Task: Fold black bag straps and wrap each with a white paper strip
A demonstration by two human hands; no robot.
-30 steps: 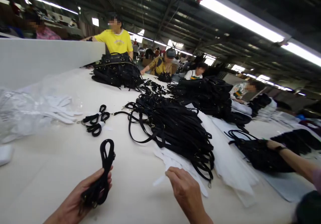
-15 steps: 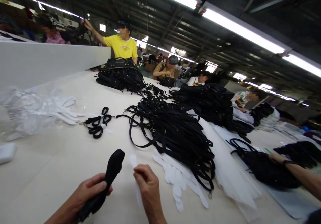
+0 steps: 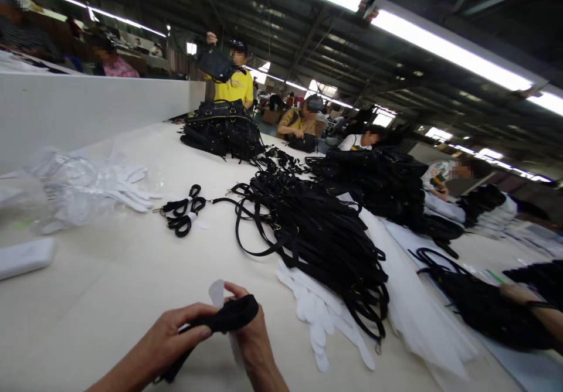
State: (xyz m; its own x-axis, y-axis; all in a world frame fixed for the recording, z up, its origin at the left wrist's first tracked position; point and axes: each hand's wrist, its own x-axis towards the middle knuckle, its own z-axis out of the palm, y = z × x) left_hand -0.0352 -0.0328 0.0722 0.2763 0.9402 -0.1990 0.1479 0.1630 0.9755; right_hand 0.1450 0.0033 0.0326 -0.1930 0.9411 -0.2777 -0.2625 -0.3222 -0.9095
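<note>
My left hand (image 3: 178,336) is closed around a folded black strap (image 3: 237,314), its thumb along the near side. Behind the strap's rounded end, my right hand (image 3: 255,342) holds a white paper strip (image 3: 216,292); one end of the strip sticks up above the strap, the other hangs below. The right fingertips are partly hidden by the strap. A few folded straps with white wraps (image 3: 182,209) lie farther off on the table. Right of my hands are loose white strips (image 3: 316,316), beside a large heap of black straps (image 3: 308,222) with metal clips.
Clear plastic bags with white strips (image 3: 83,187) lie at left, near a white block (image 3: 26,257). Black bags (image 3: 222,128) are stacked at the back. White sheets (image 3: 409,298) lie at right, where another person's hand (image 3: 521,295) touches a black bag (image 3: 484,307). Co-workers sit or stand beyond.
My hands have come together; the strap has tilted from upright toward level, and the white strip is now behind it. The person in yellow now holds up a black bag.
</note>
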